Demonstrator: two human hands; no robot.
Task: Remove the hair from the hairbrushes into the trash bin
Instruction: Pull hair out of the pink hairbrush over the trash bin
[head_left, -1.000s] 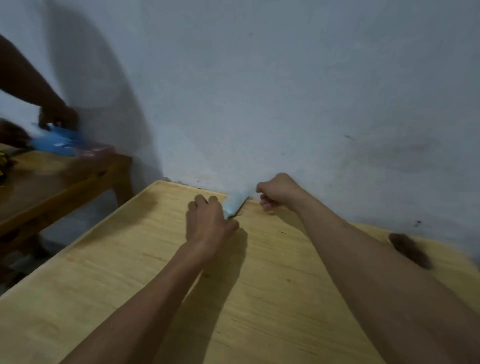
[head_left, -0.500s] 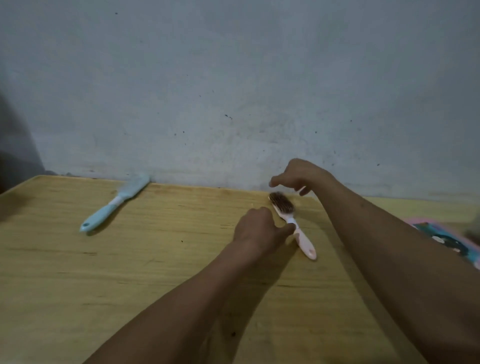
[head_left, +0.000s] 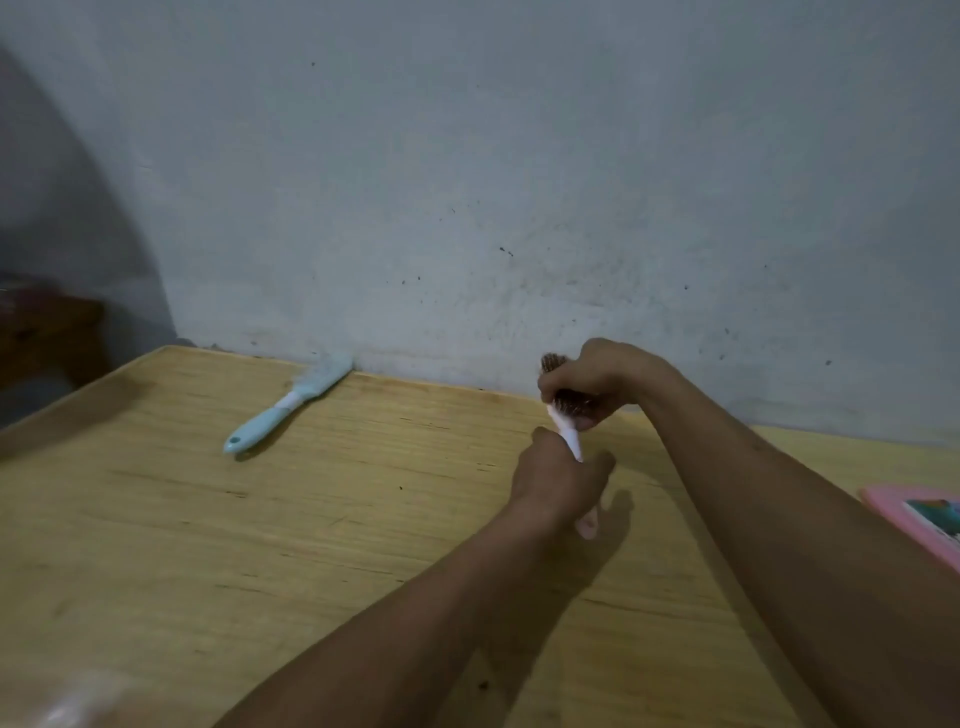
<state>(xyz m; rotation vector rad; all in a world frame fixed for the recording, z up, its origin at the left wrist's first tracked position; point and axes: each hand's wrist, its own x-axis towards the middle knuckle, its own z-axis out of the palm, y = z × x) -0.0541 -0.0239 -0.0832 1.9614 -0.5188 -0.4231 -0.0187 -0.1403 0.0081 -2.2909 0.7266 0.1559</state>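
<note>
**Pulling hair from the pink brush**

We see the left hand (head_left: 558, 480) clamped around the pink hairbrush (head_left: 570, 441) handle above the counter (head_left: 260, 545); beyond, the right hand (head_left: 592, 382) pinches its hair (head_left: 551, 362). Next we judge a clean pull; blue hairbrush (head_left: 291, 402) lies farthest

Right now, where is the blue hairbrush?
The blue hairbrush lies on the wooden table, far left by the wall, apart from both hands.

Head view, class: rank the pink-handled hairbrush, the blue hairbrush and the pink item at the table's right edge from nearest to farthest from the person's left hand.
1. Pink-handled hairbrush: gripped in the left hand itself.
2. Blue hairbrush: lying to the left, near the wall.
3. Pink item: at the far right edge.
</note>
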